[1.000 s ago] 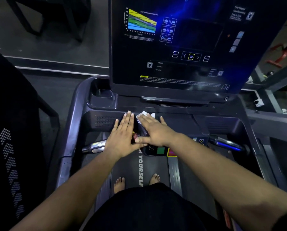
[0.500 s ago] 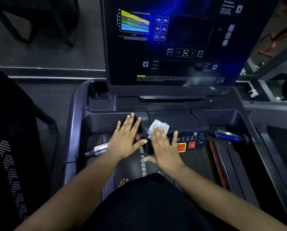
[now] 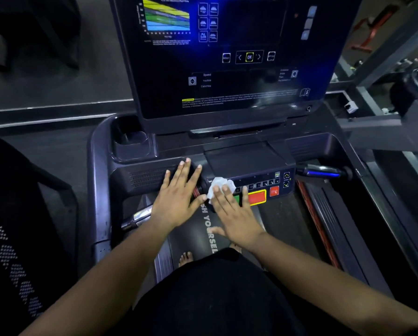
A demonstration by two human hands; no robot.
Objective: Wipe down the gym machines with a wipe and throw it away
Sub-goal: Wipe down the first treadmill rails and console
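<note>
Standing on the treadmill belt [image 3: 191, 229], both arms out toward the console.

My right hand [image 3: 237, 214] lies flat, fingers spread wide, pressing a crumpled white wipe [image 3: 221, 186] against the front face of the button panel [image 3: 263, 187]. The wipe is not pinched; it is trapped between my fingertips and the panel, most of it bunched just beyond my index and middle fingers. The green button is partly under my fingers, and the red stop button [image 3: 257, 197] sits just right of my little finger.

My left hand [image 3: 178, 197] is also open and flat, holding nothing, braced on the dark speaker housing just left of the wipe. Its thumb nearly meets my right index finger.

Handling, as I judge it: the wipe is light, soft and limp, likely damp, so it wads up and slides out from under a flat palm. It drags well on smooth plastic but could snag on raised button edges. Better hold: gather the loose bunch under the fingertips and hook the thumb beneath its near edge, so it travels with the hand.

The panel's buttons look live; firm pressure could trigger one.

Beyond my hands, the big touchscreen [image 3: 227, 57] glows. The metal handle [image 3: 140, 215] at my left wrist looks unwiped; I cannot tell.
</note>
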